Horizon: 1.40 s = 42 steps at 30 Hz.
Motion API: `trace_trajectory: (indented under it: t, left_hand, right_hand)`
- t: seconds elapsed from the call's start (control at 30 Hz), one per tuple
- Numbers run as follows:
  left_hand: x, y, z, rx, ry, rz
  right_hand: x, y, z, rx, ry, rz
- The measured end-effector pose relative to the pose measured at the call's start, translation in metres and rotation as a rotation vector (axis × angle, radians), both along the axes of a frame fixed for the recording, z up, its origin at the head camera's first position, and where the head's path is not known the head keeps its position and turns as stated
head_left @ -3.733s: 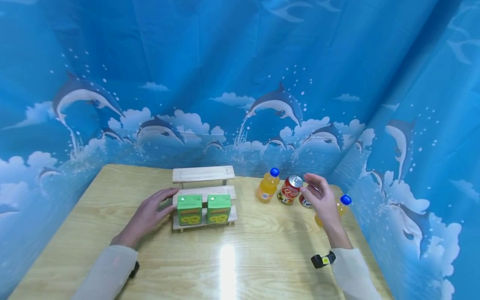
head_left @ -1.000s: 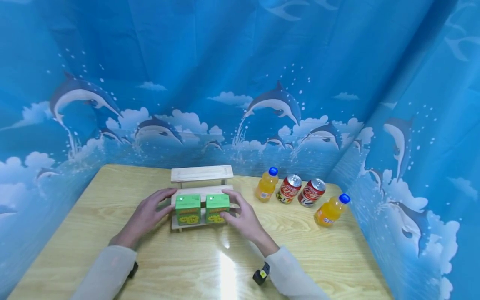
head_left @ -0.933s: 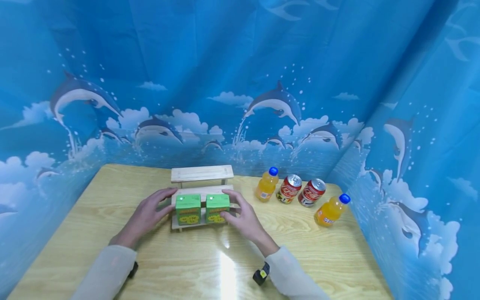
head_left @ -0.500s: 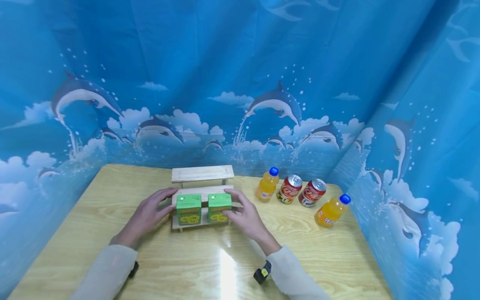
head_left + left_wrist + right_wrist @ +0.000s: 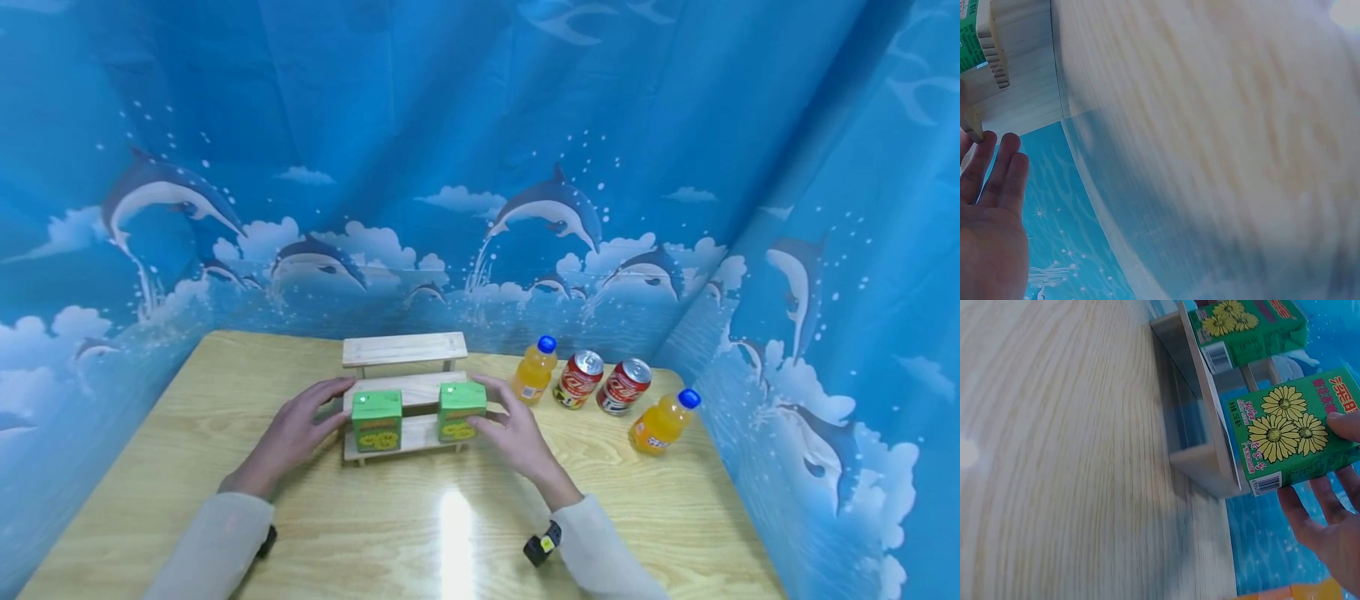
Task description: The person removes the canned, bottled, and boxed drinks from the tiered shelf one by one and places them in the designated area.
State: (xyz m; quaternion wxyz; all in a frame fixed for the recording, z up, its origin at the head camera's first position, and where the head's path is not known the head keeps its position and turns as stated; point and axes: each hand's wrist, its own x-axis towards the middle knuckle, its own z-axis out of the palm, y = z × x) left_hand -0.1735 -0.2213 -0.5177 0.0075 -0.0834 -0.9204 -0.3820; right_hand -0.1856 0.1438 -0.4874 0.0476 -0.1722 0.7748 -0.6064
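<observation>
A three-step wooden shelf point(image 5: 405, 348) stands on the table. My left hand point(image 5: 296, 429) holds its left end, with thumb and index finger on either side of the middle step. On the bottom step's left part sits a green drink carton point(image 5: 377, 423) with yellow flowers. My right hand point(image 5: 519, 437) pinches a second, matching carton point(image 5: 1291, 425) between thumb and fingers. This carton is at the bottom step's right end, reaching a little past it. Whether its base touches the step I cannot tell.
Right of the shelf stand an orange drink bottle point(image 5: 535, 372) with a blue cap, two red cans, the nearer being a can point(image 5: 578, 380) and the farther a can point(image 5: 624, 387), and another orange bottle point(image 5: 662, 423). A blue dolphin-print curtain point(image 5: 420, 167) hangs behind the table point(image 5: 360, 533).
My right hand has come from the cans and bottles to the right carton, gripped it and shifted it rightward along the bottom step, widening the gap. The left hand has stayed at the shelf.
</observation>
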Motion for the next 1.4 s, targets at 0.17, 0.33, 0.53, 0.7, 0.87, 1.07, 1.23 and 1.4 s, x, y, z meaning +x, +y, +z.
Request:
trace_trajectory:
  t: [0.17,0.33,0.53,0.7,0.87,1.07,1.23,1.4]
  left_hand:
    - [-0.001,0.000,-0.001,-0.001,-0.003,0.001]
    - [-0.002,0.001,-0.003,0.002,0.002,-0.002]
    - [-0.002,-0.001,-0.005,0.004,-0.001,-0.007]
    - [-0.001,-0.002,-0.005,0.005,-0.004,-0.012]
    - [-0.001,-0.001,-0.004,0.002,0.007,-0.007]
    - [0.000,0.000,-0.003,-0.002,0.015,-0.004]
    - [0.000,0.000,-0.003,-0.002,0.009,-0.005]
    - [0.000,0.000,-0.002,0.000,0.015,-0.006]
  right_hand:
    - [-0.001,0.016,0.000,0.009,0.000,-0.038]
    - [-0.001,0.031,0.001,0.000,-0.017,-0.061]
    - [-0.002,0.046,0.000,-0.007,0.004,-0.092]
    - [-0.002,0.059,-0.002,-0.017,0.025,-0.123]
    - [-0.002,0.072,-0.002,-0.008,0.021,-0.157]
    - [-0.003,0.088,-0.004,0.013,0.007,-0.195]
    - [-0.004,0.100,-0.007,0.030,0.005,-0.223]
    - [-0.004,0.113,-0.008,0.038,0.020,-0.232]
